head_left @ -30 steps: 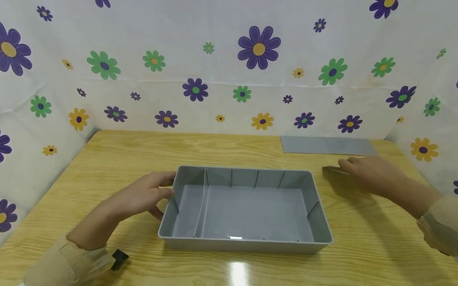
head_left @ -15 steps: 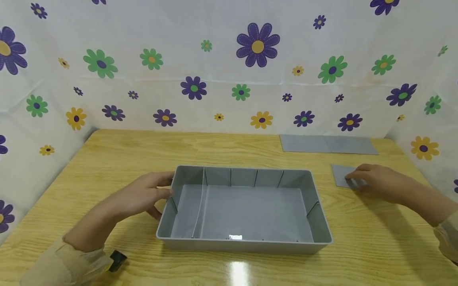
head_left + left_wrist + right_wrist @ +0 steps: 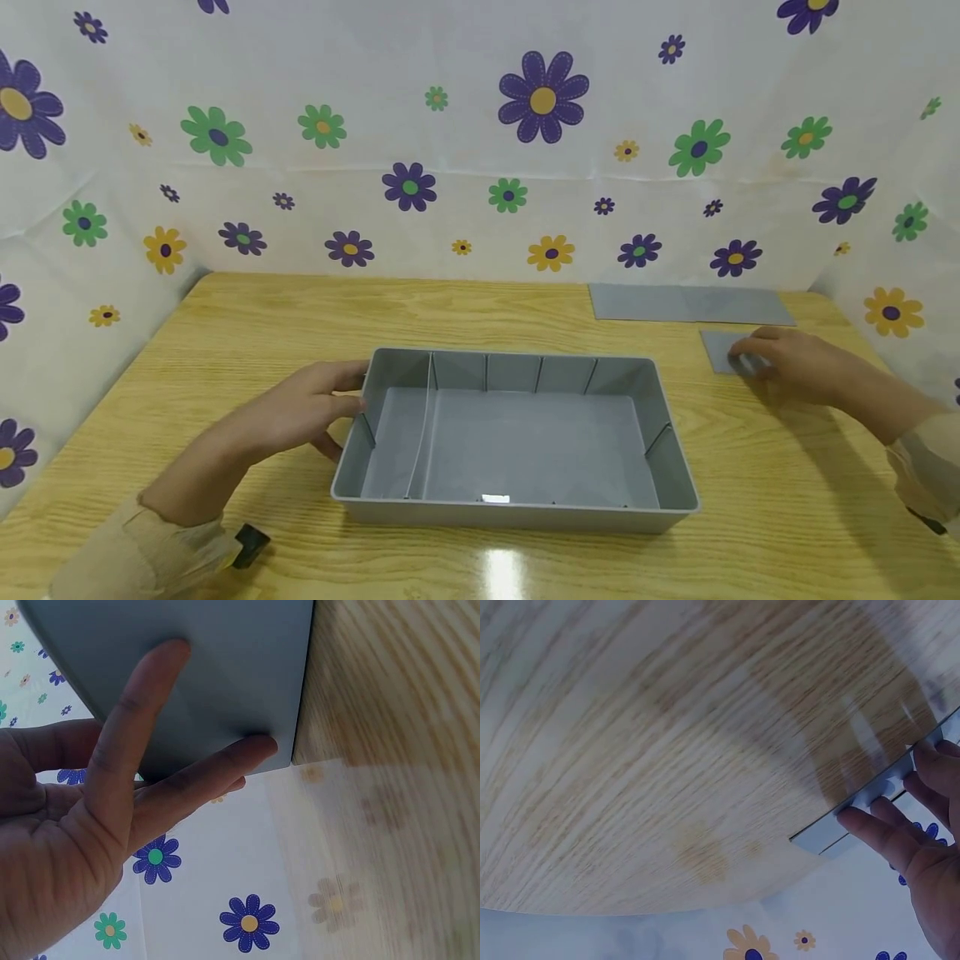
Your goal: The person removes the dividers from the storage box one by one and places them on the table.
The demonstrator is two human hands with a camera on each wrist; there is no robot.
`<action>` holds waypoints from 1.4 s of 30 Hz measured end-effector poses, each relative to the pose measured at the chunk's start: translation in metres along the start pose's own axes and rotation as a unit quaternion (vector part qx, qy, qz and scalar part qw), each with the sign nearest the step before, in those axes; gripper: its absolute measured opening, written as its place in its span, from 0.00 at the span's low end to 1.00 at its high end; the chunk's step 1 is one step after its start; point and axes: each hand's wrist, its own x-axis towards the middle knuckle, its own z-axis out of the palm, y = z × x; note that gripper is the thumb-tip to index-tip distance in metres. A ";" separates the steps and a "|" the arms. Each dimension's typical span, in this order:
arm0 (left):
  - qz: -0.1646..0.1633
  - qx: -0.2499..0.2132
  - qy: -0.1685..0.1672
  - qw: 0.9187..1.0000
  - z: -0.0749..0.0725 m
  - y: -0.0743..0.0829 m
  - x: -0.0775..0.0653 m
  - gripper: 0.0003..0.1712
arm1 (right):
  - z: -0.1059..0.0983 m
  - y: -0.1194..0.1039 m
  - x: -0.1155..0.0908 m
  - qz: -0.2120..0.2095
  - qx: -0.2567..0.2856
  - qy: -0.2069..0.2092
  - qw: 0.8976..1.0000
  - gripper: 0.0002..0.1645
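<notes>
In the head view a grey rectangular box [image 3: 525, 442] stands on the table, with a thin divider [image 3: 423, 433] upright across its left part, slightly bowed. My left hand [image 3: 303, 408] rests against the box's left end; the left wrist view has straight fingers [image 3: 139, 709] touching the outer wall [image 3: 240, 667]. To the right of the box, my right hand [image 3: 798, 362] has its fingertips on a small grey panel [image 3: 717, 354] lying on the tabletop, partly covered by the hand. The right wrist view has that panel [image 3: 815, 834] almost edge-on beneath the fingers [image 3: 870, 829].
Two flat grey panels [image 3: 637, 302] lie side by side at the table's back right. A flower-patterned white cloth [image 3: 450, 125] rises behind and beside the wooden table [image 3: 285, 321]. Slots line the box's inner walls.
My right hand has lowered the small panel from a tilted position to flat on the table, then slid it slightly toward the back panels. The left hand and box have stayed put.
</notes>
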 end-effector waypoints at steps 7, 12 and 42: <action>0.001 0.001 0.002 1.000 0.000 0.000 0.000 0.28 | -0.001 0.001 0.003 0.027 0.006 -0.021 0.999 0.20; 0.007 -0.001 -0.001 1.000 0.000 0.000 -0.001 0.28 | -0.001 0.001 0.004 0.033 -0.002 -0.025 0.999 0.20; 0.002 -0.008 -0.002 1.000 0.000 -0.001 -0.001 0.28 | -0.024 -0.007 0.016 0.042 -0.013 0.051 0.998 0.22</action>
